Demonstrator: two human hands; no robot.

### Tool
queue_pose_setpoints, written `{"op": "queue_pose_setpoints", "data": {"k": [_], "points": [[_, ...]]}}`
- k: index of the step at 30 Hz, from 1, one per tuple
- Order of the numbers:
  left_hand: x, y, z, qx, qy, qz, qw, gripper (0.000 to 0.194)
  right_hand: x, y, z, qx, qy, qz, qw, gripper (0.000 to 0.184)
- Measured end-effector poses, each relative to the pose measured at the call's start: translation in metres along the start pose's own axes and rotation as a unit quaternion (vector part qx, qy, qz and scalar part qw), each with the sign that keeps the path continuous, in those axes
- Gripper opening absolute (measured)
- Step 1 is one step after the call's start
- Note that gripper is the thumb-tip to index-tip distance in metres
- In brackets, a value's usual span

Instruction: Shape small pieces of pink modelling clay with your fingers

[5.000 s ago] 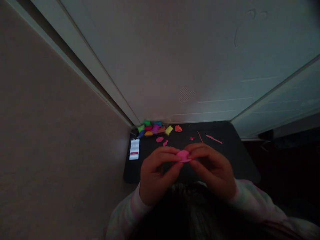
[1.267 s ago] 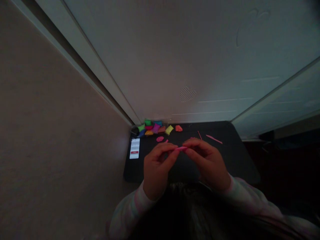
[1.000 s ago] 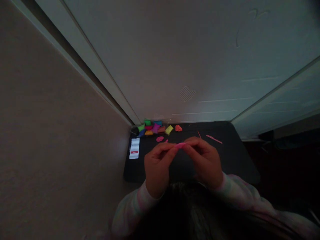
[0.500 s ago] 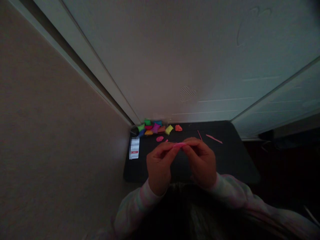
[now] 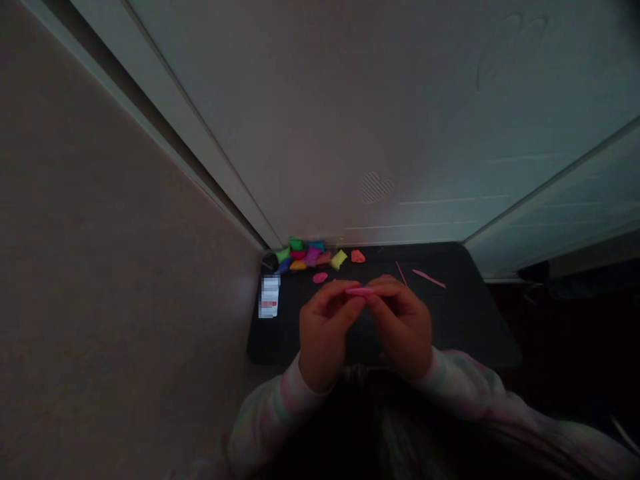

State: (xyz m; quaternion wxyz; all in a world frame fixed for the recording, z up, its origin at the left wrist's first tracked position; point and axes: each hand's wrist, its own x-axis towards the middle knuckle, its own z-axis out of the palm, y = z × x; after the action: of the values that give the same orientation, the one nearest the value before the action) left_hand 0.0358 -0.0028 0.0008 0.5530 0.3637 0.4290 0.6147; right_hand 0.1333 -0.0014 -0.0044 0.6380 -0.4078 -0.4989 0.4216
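Note:
A small flattened piece of pink modelling clay (image 5: 359, 291) is pinched between both hands above the dark table (image 5: 465, 327). My left hand (image 5: 325, 333) grips its left side with thumb and fingers. On the other side my right hand (image 5: 403, 327) holds it in the same kind of pinch. The clay appears edge-on, as a thin strip. Just beyond my hands lies a flat pink clay piece (image 5: 320, 277). Smaller pink bits nearby are mostly hidden behind my fingers.
Several coloured clay packets (image 5: 305, 257) lie at the back left, with a yellow packet (image 5: 339, 259) beside them. An orange lump (image 5: 358, 256) is further right. A phone (image 5: 269, 297) rests at the left edge. A thin pink stick (image 5: 401, 273) and a pink modelling tool (image 5: 429, 278) lie right.
The pink clay has turned from showing its round face to edge-on. Both hands have moved slightly further from me and closer together, still pinching it.

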Motion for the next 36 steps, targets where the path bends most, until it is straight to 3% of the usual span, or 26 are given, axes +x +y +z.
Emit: {"op": "queue_pose_setpoints", "data": {"k": [6, 11, 14, 17, 22, 27, 36], "points": [[0.003, 0.009, -0.005, 0.048, -0.033, 0.042, 0.997, 0.01, 0.001, -0.005, -0.008, -0.058, -0.065, -0.035, 0.996, 0.025], [0.002, 0.01, -0.007, 0.124, -0.017, 0.081, 0.989, 0.009, 0.004, -0.009, -0.011, -0.063, -0.091, -0.02, 0.994, 0.017], [0.002, 0.009, -0.007, 0.145, -0.013, 0.076, 0.986, 0.007, 0.007, -0.009, -0.011, -0.062, -0.094, 0.018, 0.993, 0.01], [0.004, 0.009, -0.009, 0.156, -0.027, 0.052, 0.986, 0.007, 0.009, -0.005, -0.011, -0.021, -0.092, 0.098, 0.991, 0.004], [0.005, 0.01, -0.012, 0.151, -0.036, 0.012, 0.988, 0.012, 0.012, 0.0, -0.011, 0.036, -0.093, 0.186, 0.978, 0.011], [0.005, 0.011, -0.014, 0.216, -0.012, 0.013, 0.976, 0.008, 0.012, -0.003, -0.012, -0.008, -0.091, 0.167, 0.982, 0.011], [0.005, 0.017, -0.019, 0.267, -0.054, 0.017, 0.962, 0.012, 0.018, -0.009, -0.021, -0.146, -0.184, 0.096, 0.967, 0.01]]}}
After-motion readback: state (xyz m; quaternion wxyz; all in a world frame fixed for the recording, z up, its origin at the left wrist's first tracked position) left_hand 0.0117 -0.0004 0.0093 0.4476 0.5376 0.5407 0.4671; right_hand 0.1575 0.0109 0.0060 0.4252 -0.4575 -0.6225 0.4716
